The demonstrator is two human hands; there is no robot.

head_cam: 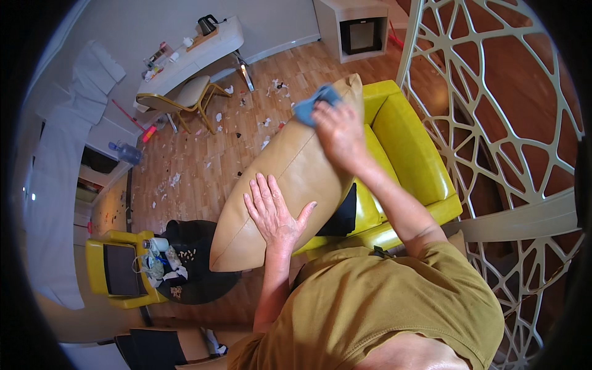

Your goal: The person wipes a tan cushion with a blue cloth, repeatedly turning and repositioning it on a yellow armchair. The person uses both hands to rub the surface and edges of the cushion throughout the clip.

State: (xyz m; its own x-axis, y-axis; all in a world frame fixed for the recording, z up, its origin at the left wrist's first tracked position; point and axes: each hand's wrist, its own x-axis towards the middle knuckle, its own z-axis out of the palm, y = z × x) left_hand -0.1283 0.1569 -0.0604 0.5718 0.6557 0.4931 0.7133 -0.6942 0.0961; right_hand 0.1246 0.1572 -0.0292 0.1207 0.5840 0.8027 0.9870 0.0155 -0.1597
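Note:
A large tan leather-like cushion (282,171) with a stitched seam lies tilted before me, over the front of a yellow sofa (409,138). My left hand (274,212) rests flat on its lower part, fingers spread, holding nothing. Near the cushion's upper end, my right hand (340,132) presses a blue cloth (317,104) against the surface; the hand is slightly blurred. Part of a black item (340,215) shows on the sofa under the cushion's edge.
Scraps of paper litter the wood floor (194,162). A round black table (208,277) with a bottle and bags stands lower left by a yellow armchair (95,266). Beyond are a chair (192,90) and a desk (199,58). A lattice screen (462,111) stands at right.

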